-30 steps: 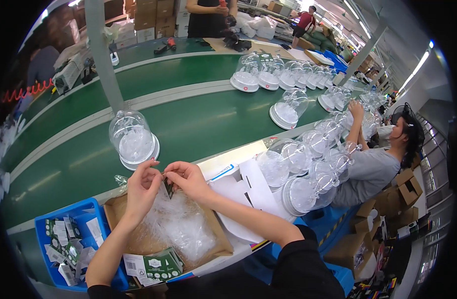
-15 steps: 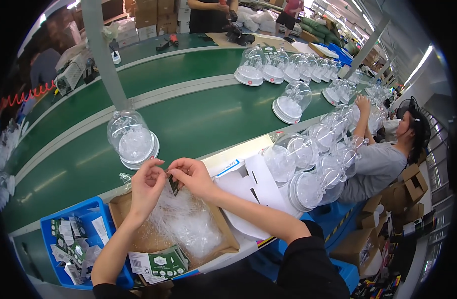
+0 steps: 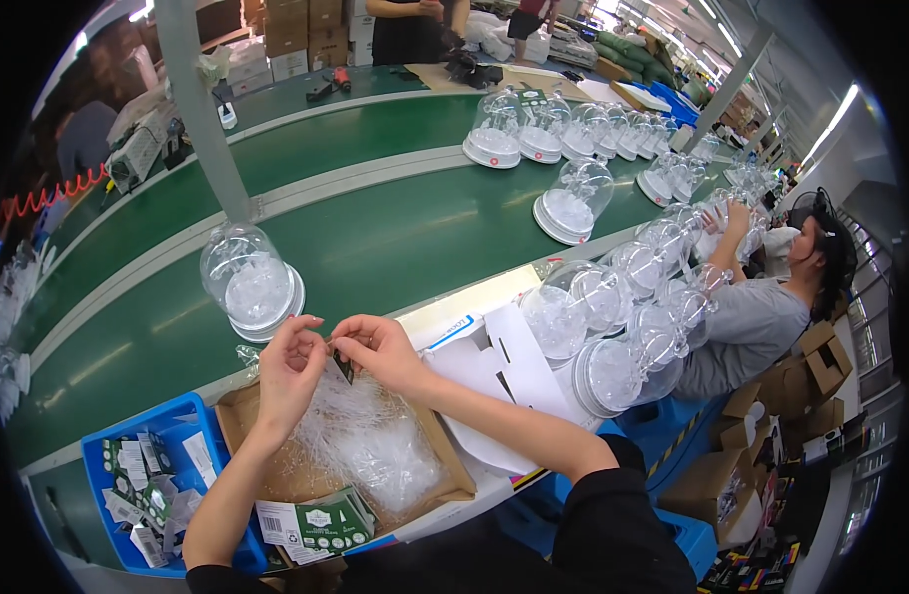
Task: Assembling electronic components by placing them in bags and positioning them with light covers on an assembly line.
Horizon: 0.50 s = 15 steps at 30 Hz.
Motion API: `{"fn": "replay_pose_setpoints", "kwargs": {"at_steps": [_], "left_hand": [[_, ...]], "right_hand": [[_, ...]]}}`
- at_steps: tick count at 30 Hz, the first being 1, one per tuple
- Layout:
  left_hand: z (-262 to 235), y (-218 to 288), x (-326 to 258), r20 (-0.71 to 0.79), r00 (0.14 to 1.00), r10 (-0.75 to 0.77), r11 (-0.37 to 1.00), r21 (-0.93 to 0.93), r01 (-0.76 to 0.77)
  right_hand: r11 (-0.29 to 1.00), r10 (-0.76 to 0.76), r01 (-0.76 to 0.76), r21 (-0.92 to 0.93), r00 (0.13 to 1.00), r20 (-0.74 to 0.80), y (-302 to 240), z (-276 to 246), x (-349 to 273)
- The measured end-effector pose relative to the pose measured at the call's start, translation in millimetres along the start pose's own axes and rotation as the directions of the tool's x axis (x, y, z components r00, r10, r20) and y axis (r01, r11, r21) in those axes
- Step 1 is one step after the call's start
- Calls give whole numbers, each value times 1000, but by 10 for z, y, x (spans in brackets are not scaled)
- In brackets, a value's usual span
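My left hand point(image 3: 292, 374) and my right hand point(image 3: 383, 352) meet fingertip to fingertip above an open cardboard tray point(image 3: 458, 463). Both are closed in a pinch. A small dark green tag point(image 3: 344, 368) hangs at the right hand's fingers; the left fingertips pinch something thin at its top, too small to make out. In the tray lie loose clear plastic strands point(image 3: 326, 421) and a clear bag point(image 3: 390, 465). A stack of green and white printed tags point(image 3: 321, 525) rests at its near edge. Just beyond my hands, a clear dome on a white base point(image 3: 258, 292) stands on the green belt.
A blue bin point(image 3: 213, 436) of tags sits left of the tray. White cardboard point(image 3: 489, 396) lies to the right, beside crowded clear domes point(image 3: 608, 376). A co-worker in grey point(image 3: 752, 327) handles domes at right. A grey post point(image 3: 202, 109) rises beyond the near belt.
The domes on the near belt have shifted slightly left. The co-worker's hands have moved among the domes, and a person at the back has moved left. My hands have hardly moved.
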<state>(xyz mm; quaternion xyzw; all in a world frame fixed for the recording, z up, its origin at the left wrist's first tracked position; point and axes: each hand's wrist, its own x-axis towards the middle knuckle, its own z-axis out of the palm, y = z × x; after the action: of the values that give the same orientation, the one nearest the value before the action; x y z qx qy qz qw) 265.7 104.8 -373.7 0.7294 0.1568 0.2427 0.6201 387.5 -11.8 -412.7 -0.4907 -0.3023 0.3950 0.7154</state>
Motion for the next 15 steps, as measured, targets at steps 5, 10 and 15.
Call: {"fn": "replay_pose_setpoints", "kwargs": {"at_steps": [5, 10, 15], "left_hand": [[-3, -17, 9, 10, 1000, 3, 1000, 19, -4], [-17, -47, 13, 20, 1000, 11, 1000, 19, -11], [-40, -75, -19, 36, 999, 23, 1000, 18, -23]], "right_hand": [[999, 6, -6, -51, 1000, 13, 7, -14, 5], [997, -25, 26, -75, 1000, 10, 15, 9, -2], [987, -70, 73, -145, 997, 27, 82, -2, -5]]}}
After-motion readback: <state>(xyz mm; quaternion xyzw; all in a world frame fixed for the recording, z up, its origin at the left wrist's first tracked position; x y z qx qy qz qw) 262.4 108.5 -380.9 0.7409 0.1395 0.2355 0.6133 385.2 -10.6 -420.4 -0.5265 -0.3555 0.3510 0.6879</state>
